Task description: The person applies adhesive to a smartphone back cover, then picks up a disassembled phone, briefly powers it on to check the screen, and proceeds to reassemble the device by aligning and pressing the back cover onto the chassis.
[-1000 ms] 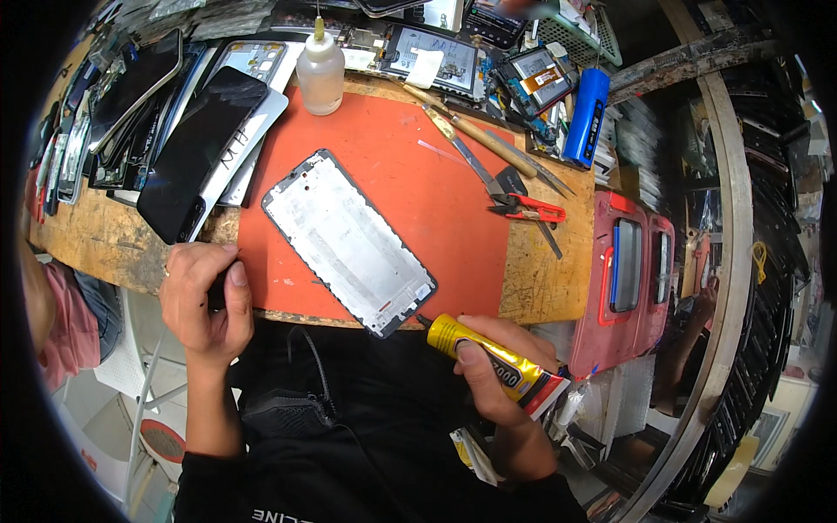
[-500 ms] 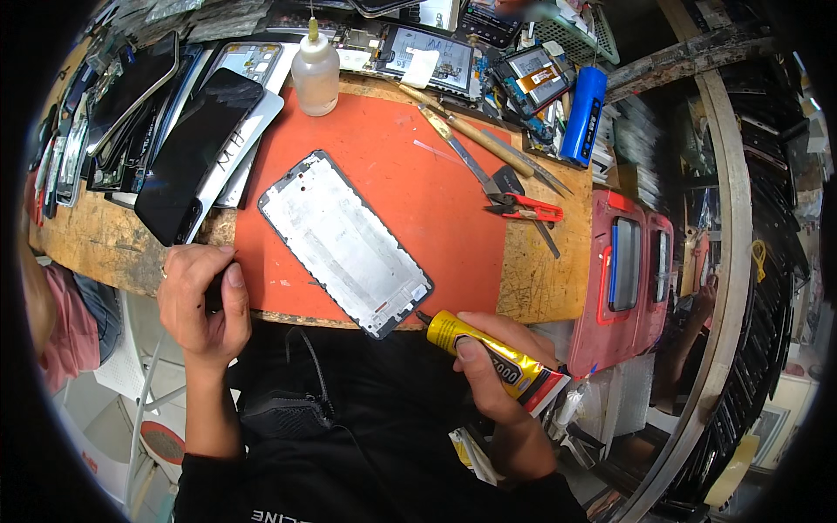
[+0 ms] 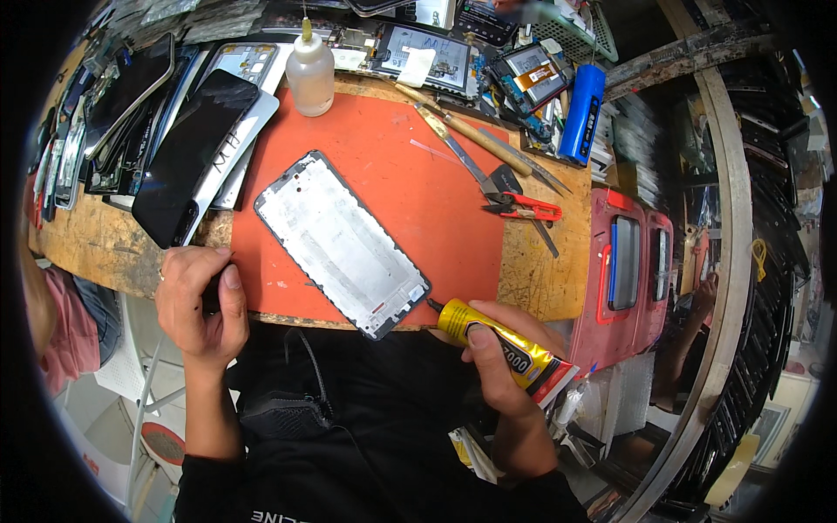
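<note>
My right hand (image 3: 499,375) grips a yellow glue tube (image 3: 462,321) with a red-and-white end. Its thin dark nozzle (image 3: 433,304) points at the lower right corner of a phone frame (image 3: 336,240), which lies slanted, silvery face up, on an orange mat (image 3: 445,235); whether they touch I cannot tell. My left hand (image 3: 196,309) rests near the bench's front edge, left of the frame, its fingers curled; anything between them is too small to make out.
Stacked phones (image 3: 192,157) stand at left, a squeeze bottle (image 3: 309,83) behind. Right lie knives (image 3: 453,144), red cutters (image 3: 532,207), a blue cylindrical tool (image 3: 582,113) and a pink case (image 3: 628,314). Phone parts (image 3: 427,57) crowd the back. Someone in pink (image 3: 70,340) is at far left.
My right hand and the tube have moved a little to the right and up along the frame's corner. The frame and my left hand appear slightly further left in view.
</note>
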